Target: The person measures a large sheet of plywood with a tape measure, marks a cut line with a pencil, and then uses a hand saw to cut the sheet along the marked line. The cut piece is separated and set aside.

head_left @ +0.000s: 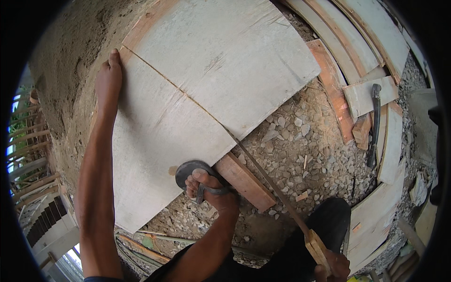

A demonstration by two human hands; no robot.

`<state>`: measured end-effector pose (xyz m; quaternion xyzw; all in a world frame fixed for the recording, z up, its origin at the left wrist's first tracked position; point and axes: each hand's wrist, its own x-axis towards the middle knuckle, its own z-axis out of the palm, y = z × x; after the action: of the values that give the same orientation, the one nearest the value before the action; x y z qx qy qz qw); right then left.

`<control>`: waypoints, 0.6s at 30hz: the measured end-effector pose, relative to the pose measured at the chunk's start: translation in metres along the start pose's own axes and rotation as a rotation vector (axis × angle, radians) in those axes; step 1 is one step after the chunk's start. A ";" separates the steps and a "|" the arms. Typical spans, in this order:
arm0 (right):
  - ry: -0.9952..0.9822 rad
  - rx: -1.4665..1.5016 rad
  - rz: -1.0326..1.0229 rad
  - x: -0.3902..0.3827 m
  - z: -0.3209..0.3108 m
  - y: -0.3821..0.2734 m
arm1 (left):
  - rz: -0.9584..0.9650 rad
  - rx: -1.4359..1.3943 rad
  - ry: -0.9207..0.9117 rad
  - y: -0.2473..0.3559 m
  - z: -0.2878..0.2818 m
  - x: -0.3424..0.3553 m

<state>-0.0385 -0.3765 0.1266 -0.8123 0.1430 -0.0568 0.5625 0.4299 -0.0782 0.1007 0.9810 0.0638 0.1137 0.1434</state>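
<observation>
A large whitish wooden board (159, 127) lies in front of me, crossed by a narrow saw cut (176, 87) that runs from its far left edge to its near right edge. At the far left edge my left hand (109, 77) grips the board beside the end of the cut. My right hand (336, 265), at the lower right, is closed round the wooden handle of a handsaw (275, 188). The saw's long thin blade slants up to the near end of the cut. My foot (209, 183), in a dark flip-flop (190, 169), presses on the board's near edge.
A reddish timber piece (246, 181) sticks out from under the board. Gravel (300, 136) covers the ground to the right. Farther right are a dark hammer-like tool (375, 124), a small wood block (361, 131) and several stacked planks (347, 33). An earthen slope (70, 51) rises at the left.
</observation>
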 end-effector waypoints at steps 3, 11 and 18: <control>-0.108 -0.099 -0.198 0.045 0.052 0.064 | 0.108 0.083 0.028 -0.008 0.004 0.011; -0.111 0.131 -0.105 0.048 0.038 0.011 | 0.115 0.089 -0.050 0.008 -0.013 0.003; -0.116 -0.070 -0.205 0.035 0.039 0.047 | 0.067 0.109 -0.033 -0.004 -0.001 0.012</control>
<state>-0.0029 -0.3674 0.0665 -0.8439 0.0284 -0.0621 0.5322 0.4408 -0.0721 0.1031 0.9907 0.0347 0.0986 0.0867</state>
